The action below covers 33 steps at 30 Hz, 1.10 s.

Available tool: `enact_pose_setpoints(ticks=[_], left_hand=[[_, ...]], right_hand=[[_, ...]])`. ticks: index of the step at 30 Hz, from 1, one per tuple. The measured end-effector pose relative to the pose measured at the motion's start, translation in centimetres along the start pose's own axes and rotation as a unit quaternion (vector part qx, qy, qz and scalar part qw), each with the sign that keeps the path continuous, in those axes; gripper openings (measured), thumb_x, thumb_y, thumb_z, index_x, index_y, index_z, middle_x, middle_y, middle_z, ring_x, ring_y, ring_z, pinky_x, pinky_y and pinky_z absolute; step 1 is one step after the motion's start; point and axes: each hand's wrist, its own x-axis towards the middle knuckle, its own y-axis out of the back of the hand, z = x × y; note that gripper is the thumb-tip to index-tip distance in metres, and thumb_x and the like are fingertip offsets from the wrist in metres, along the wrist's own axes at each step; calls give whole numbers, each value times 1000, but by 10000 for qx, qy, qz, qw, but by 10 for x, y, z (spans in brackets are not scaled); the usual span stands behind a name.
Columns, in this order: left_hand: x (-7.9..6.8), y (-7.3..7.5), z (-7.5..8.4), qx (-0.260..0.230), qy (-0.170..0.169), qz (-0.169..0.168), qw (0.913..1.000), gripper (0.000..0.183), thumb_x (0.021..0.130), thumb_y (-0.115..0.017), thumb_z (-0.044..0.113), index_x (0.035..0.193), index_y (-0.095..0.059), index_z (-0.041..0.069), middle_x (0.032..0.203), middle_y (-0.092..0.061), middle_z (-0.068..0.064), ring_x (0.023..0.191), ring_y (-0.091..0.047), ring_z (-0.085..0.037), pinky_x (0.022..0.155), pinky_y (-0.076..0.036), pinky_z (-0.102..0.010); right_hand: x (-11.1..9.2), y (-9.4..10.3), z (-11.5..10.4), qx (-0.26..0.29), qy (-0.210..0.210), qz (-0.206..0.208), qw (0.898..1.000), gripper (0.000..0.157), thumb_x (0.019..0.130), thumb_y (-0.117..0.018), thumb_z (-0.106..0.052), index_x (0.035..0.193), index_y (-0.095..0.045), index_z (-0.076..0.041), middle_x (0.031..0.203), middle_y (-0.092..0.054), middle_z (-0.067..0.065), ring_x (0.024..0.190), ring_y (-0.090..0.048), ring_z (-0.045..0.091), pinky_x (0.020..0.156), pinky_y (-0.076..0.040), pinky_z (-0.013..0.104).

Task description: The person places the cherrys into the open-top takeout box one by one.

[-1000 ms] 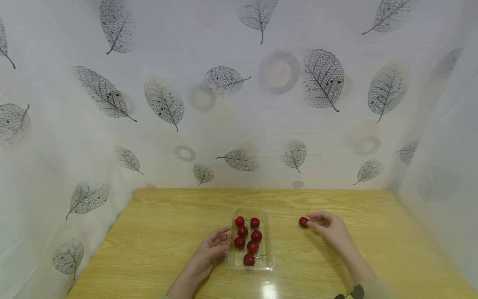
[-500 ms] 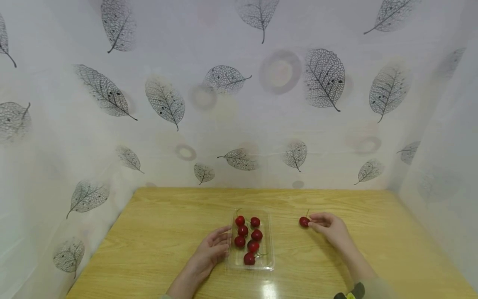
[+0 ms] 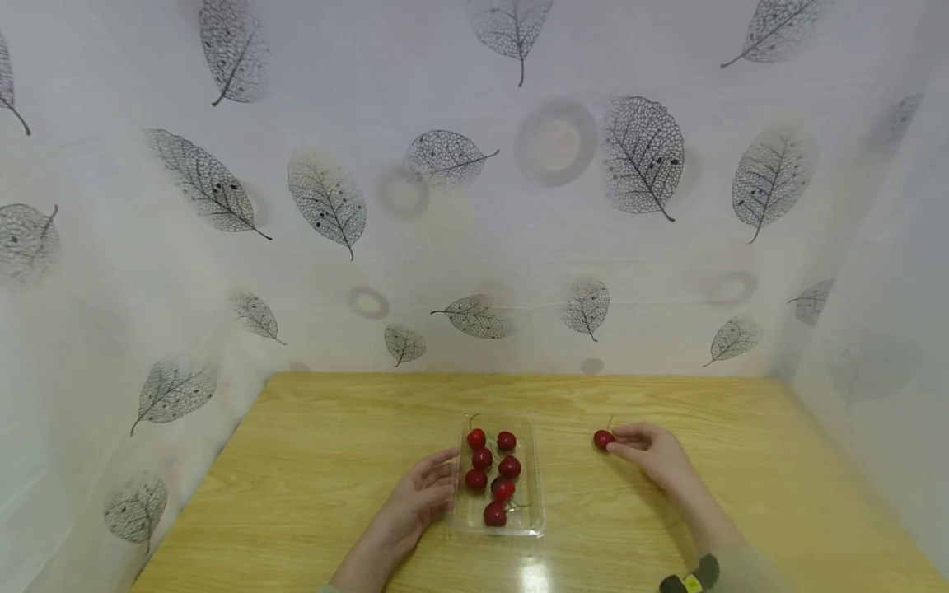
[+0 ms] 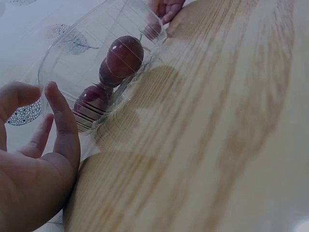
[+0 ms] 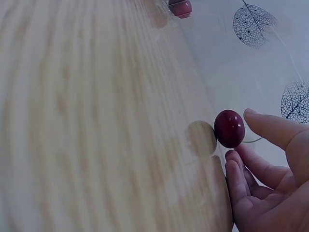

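A clear plastic container (image 3: 535, 519) holding several red cherries (image 3: 509, 467) stands on the wooden table. My left hand (image 3: 415, 504) is at its left side, fingers relaxed and fingertips right at the wall; the left wrist view shows the same fingertips against the clear plastic (image 4: 72, 53). To the right of the container, a single dark red cherry (image 5: 229, 128) with a thin stem sits on the table. My right hand (image 3: 660, 455) is beside this cherry. In the right wrist view, the thumb (image 5: 265, 128) and forefinger (image 5: 258, 164) are spread loosely around its near side.
The wood-grain table (image 3: 334, 436) reflects light near its front. Behind it and along both sides hangs a pale sheet (image 3: 474, 239) printed with dark leaves. A dark and yellow ornament (image 3: 691, 583) shows at the right sleeve.
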Motion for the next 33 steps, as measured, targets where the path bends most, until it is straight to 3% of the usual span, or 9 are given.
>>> enact_pose_setpoints(ticks=[8,18,33], left_hand=[[0,0,1,55,64,78,9999,67,98,-64,2,160,-37,-4,137,-60,-8,115,-60,-11,87,-58,-22],[0,0,0,16,68,42,10000,67,99,-64,2,160,-36,-3,136,-61,-6,114,-60,-11,86,-58,-23],[-1,-1,0,28,105,55,9999,66,100,-64,3,160,-38,-1,140,-59,-8,115,-60,-11,88,-57,-23]], right_hand=[[4,-4,-2,-181,-76,91,9998,46,92,-84,-22,125,-70,7,113,-77,20,97,-74,20,88,-58,33],[6,-7,-3,-538,21,128,9985,49,89,-88,-25,122,-72,7,108,-76,19,96,-73,26,87,-59,39],[6,-7,-1,-529,122,125,9984,41,89,-86,-18,117,-73,8,103,-77,16,88,-70,16,77,-55,28]])
